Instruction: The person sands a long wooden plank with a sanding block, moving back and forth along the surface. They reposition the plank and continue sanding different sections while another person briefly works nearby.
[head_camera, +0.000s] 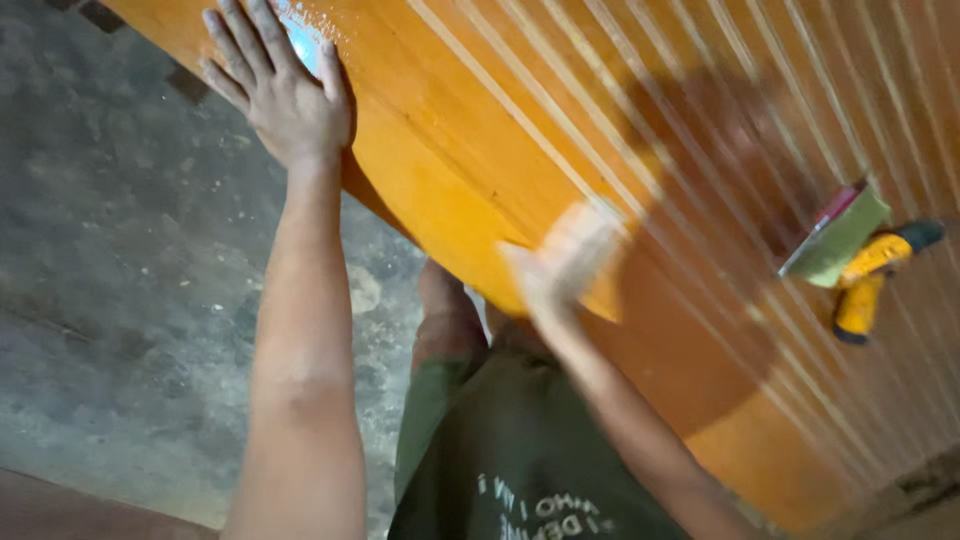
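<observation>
Nearest the camera is the person's own body: a dark green shirt (520, 450) with pale lettering fills the bottom middle of the view, and both bare forearms reach away from it.

The right hand (565, 262) is blurred by motion. It lies flat on the orange wooden panel (480, 130), close to the panel's near edge, and something pale seems to sit under or in the palm, perhaps a pad or a cloth; the blur hides whether the fingers are closed on it or merely pressing, so I cannot tell its grip.

Farther out, the left hand (285, 95) rests open on the panel's edge, fingers spread and laid flat over the rim, steadying the board without closing round anything. Beside its fingers there is a patch of pale dust or glare on the wood.

The panel itself is large, glossy and amber, with many thin pale grooves (700, 150) running along its length. It slants across the upper right of the view. The surface already looks evenly coloured and shiny over most of what shows, so the work on it seems well along, judging by the finish; only the strip near the edge under the hands appears to be getting attention now.

Farthest off, a yellow power drill (870, 280) lies on the panel next to a green block with a red edge (838, 232). Grey concrete floor (120, 280) lies to the left.
</observation>
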